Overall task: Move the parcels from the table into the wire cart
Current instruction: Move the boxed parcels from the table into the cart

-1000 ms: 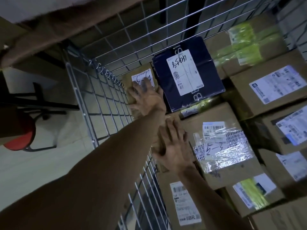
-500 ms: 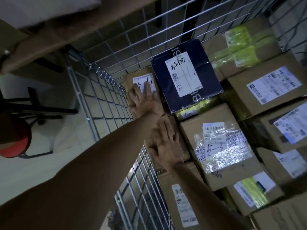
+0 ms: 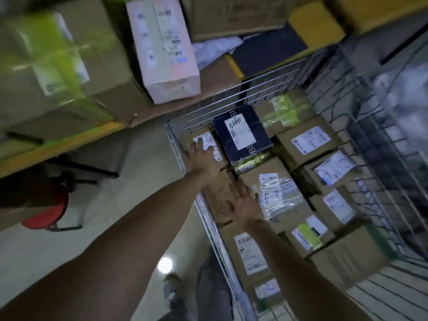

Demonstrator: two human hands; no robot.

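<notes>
Both my arms reach down into the wire cart [image 3: 234, 96], which is packed with several cardboard parcels. My left hand [image 3: 202, 156] lies flat, fingers spread, on a small brown parcel [image 3: 221, 156] with a white label in the cart's far left corner. My right hand [image 3: 243, 201] presses with straight fingers on a plain brown parcel [image 3: 216, 200] wedged along the cart's left wall. A dark blue parcel [image 3: 242, 133] sits just right of my left hand. A taped brown parcel [image 3: 276, 193] lies right of my right hand.
The table [image 3: 69, 137] with a yellow edge stands behind the cart, carrying a white carton [image 3: 164, 49], a green-taped box [image 3: 58, 63] and more parcels. A red stool [image 3: 46, 215] stands under it. Another wire cage [image 3: 393, 135] is at right.
The view has pulled back and tilted up, so the table and its parcels now show. Both hands stay flat on the same two parcels at the cart's left side.
</notes>
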